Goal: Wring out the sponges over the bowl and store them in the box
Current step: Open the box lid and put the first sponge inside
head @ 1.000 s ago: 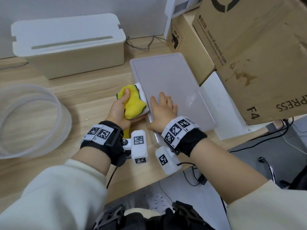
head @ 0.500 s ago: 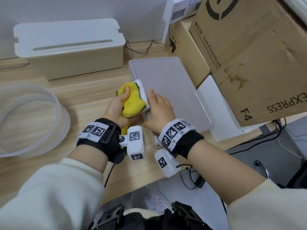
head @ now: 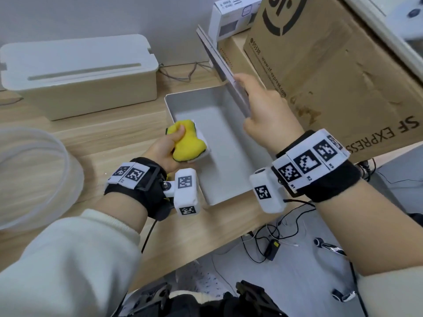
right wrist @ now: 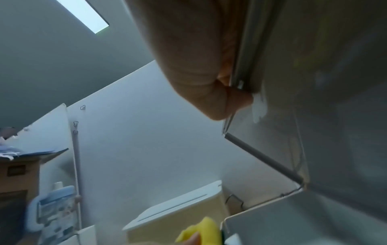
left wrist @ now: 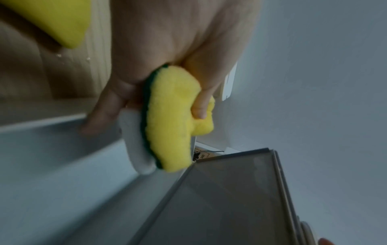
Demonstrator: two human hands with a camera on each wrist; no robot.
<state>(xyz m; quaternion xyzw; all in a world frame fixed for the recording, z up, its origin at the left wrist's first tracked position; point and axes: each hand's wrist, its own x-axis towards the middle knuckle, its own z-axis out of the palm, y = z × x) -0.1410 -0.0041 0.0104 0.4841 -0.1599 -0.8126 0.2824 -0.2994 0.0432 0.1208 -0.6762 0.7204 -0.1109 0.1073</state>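
My left hand (head: 168, 148) grips a yellow sponge (head: 187, 143) with a green edge, stacked on a white sponge (head: 204, 146), at the left rim of the grey box (head: 170, 106). In the left wrist view the thumb presses into the yellow sponge (left wrist: 171, 119), with the white sponge (left wrist: 136, 149) under it. My right hand (head: 250, 101) pinches the edge of the box's lid (head: 219, 62) and holds it raised on its right side. The box shows a bare inside. A clear bowl (head: 34, 175) stands at the left. Another yellow sponge (left wrist: 60, 21) lies on the table by my left wrist.
A white slotted case (head: 77, 72) stands at the back left. Cardboard boxes (head: 332, 76) lean close behind the raised lid on the right. The wooden table's front edge (head: 206, 243) runs just below the box, with cables on the floor (head: 272, 245) beyond it.
My right hand, which lay flat on the closed lid, has lifted the lid upright, so the box now stands open. My left hand keeps the sponges at the box's left rim.
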